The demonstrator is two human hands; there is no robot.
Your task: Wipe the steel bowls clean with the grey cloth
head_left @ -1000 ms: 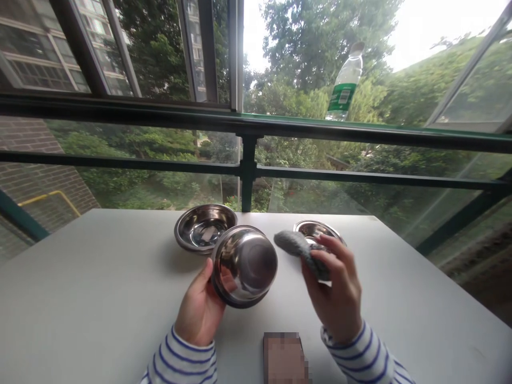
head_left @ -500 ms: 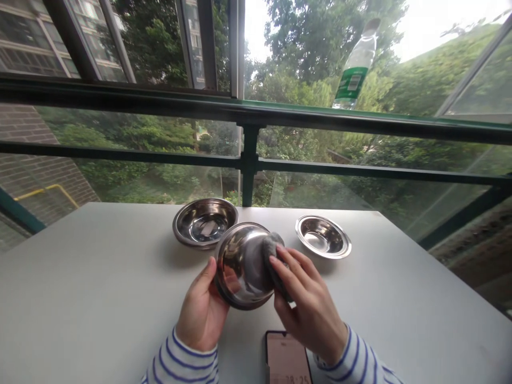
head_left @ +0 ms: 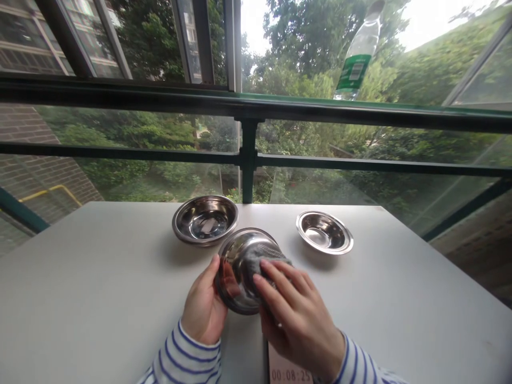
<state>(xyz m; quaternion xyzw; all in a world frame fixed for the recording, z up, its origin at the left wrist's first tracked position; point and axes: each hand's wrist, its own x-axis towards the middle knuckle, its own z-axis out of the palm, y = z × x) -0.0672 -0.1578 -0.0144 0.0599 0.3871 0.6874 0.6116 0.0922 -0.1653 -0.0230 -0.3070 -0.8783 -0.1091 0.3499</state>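
Note:
A shiny steel bowl (head_left: 234, 266) is held above the table with its rounded outer side facing me. My left hand (head_left: 205, 306) grips its left rim, thumb on the outside. Pressed against the bowl's outer surface is a grey cloth (head_left: 266, 252), with the fingers of my right hand (head_left: 298, 309) closed over it. Part of the cloth is hidden under those fingers. Just behind the held bowl, to the left, stands a larger steel bowl (head_left: 184, 224). A shallower steel bowl (head_left: 336, 239) with a wide rim sits at the back right.
A phone (head_left: 286, 368) showing a timer lies at the front of the white table (head_left: 100, 288), partly under my right hand. Beyond the table's far edge runs a dark green railing (head_left: 160, 104). A plastic bottle (head_left: 355, 69) with a green label stands on it.
My right hand has moved the cloth left, from the bowl's right edge toward the middle of its outer surface. My left hand keeps its hold on the rim.

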